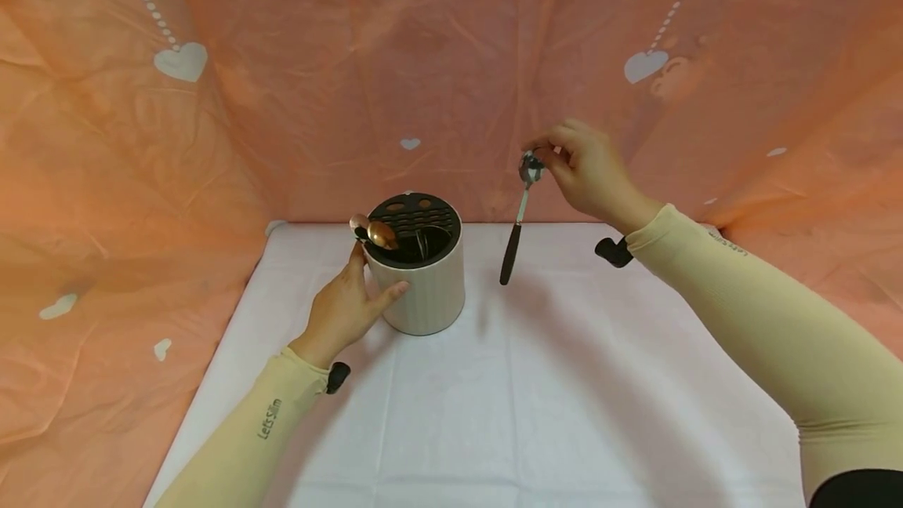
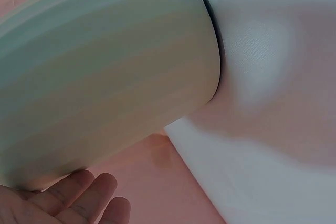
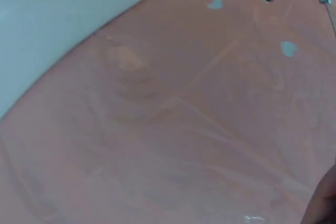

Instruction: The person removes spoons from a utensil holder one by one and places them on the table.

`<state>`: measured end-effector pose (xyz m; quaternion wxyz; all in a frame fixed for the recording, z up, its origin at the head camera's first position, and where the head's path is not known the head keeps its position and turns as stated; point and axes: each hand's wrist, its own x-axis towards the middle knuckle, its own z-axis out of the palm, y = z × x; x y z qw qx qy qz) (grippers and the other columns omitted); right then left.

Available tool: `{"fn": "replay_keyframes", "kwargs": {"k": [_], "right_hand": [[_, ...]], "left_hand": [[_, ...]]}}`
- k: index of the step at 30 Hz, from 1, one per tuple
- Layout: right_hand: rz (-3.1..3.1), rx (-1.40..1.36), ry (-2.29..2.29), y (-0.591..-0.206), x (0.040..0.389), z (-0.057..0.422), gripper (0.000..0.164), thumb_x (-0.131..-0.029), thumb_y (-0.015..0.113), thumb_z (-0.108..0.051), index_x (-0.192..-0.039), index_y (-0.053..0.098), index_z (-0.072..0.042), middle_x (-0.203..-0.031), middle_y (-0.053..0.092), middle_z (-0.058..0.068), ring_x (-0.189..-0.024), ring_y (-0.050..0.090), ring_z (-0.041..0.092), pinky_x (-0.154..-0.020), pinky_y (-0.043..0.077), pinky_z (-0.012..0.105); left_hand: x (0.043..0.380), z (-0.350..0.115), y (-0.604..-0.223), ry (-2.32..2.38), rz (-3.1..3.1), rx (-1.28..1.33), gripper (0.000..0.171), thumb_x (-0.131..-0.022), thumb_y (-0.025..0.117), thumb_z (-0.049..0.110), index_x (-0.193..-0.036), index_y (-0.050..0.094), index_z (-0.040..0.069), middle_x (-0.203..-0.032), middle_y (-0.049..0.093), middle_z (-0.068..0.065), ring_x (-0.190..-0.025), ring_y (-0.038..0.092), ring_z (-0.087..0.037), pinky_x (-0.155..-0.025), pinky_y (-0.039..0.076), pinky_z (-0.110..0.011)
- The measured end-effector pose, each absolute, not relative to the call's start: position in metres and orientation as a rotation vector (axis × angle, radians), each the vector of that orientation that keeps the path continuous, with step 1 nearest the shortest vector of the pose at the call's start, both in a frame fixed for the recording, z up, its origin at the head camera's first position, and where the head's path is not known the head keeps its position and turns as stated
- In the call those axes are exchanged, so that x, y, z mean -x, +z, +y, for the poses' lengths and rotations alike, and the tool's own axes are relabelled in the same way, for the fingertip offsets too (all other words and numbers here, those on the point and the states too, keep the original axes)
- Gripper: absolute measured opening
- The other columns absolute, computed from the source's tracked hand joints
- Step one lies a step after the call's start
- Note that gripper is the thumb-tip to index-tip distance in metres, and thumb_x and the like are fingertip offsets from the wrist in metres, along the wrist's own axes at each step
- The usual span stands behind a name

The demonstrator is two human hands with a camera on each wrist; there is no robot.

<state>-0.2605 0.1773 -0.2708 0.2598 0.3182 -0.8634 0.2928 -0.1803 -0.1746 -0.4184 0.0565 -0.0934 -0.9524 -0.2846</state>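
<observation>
Spoon [image 1: 517, 230]: on my head feed it hangs in the air over the table [image 1: 451, 406], to the right of the utensil holder [image 1: 423, 300] and apart from it, its dark handle slanting downward. The right hand [image 1: 589, 171] has a pinching grip on it up at the metal bowl end. My right wrist feed catches only part of the handle and a sliver of that hand.

I see the left hand [image 1: 342, 308] laid along the holder's left side, its grip relaxed, thumb resting on the front wall, fingers near the far side. The holder stands upright near the table's far edge, pale and ribbed, with a black slotted top. A copper spoon [image 1: 382, 236] pokes out over the rim, and something metallic, too small for me to identify, sits in the front compartment. Behind everything I have an orange cloth [image 1: 451, 61] with white hearts.
</observation>
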Motion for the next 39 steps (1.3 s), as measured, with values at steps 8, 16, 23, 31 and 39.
{"fn": "replay_keyframes", "kwargs": {"k": [8,16,23,31,39], "right_hand": [[-2.503,-0.928,0.903,-0.293,0.263,0.19,0.022,-0.094,0.06,0.009,-0.103,0.074,-0.005,-0.099,0.066,0.005,-0.078,0.057,0.018,-0.067,0.044,0.03],[-2.697,-1.01,0.941,-0.32,0.265,0.195,0.021,-0.094,0.062,0.008,-0.101,0.077,-0.006,-0.091,0.062,0.009,-0.071,0.053,0.02,-0.061,0.044,0.031],[-2.824,-0.991,1.001,-0.34,0.266,0.196,0.02,-0.096,0.061,0.005,-0.102,0.075,-0.007,-0.094,0.06,0.009,-0.076,0.059,0.02,-0.061,0.05,0.033],[-2.936,-1.017,1.061,-0.357,0.276,0.191,0.022,-0.097,0.06,0.005,-0.104,0.074,-0.01,-0.101,0.064,0.006,-0.078,0.061,0.022,-0.063,0.054,0.036],[-3.004,-1.0,1.14,-0.389,0.284,0.183,0.022,-0.096,0.06,0.005,-0.104,0.074,-0.01,-0.096,0.067,0.003,-0.079,0.063,0.021,-0.064,0.054,0.036]], "left_hand": [[0.181,-0.174,-0.419,-0.872,-2.88,0.286,0.107,-0.09,0.057,0.068,-0.161,0.0,0.011,-0.148,0.046,-0.021,-0.119,0.057,-0.044,-0.084,0.047,-0.06],[0.18,-0.174,-0.422,-0.889,-2.867,0.298,0.107,-0.091,0.058,0.066,-0.161,-0.002,0.012,-0.147,0.046,-0.024,-0.121,0.056,-0.044,-0.084,0.047,-0.06],[0.182,-0.175,-0.422,-0.895,-2.854,0.308,0.107,-0.091,0.06,0.064,-0.161,-0.002,0.012,-0.145,0.047,-0.025,-0.12,0.056,-0.045,-0.083,0.047,-0.06],[0.184,-0.176,-0.419,-0.899,-2.881,0.302,0.108,-0.09,0.057,0.068,-0.161,-0.002,0.012,-0.148,0.043,-0.025,-0.124,0.053,-0.045,-0.087,0.046,-0.061],[0.182,-0.175,-0.421,-0.924,-2.868,0.3,0.107,-0.091,0.058,0.066,-0.161,-0.003,0.013,-0.149,0.042,-0.024,-0.126,0.051,-0.044,-0.09,0.045,-0.061]]}}
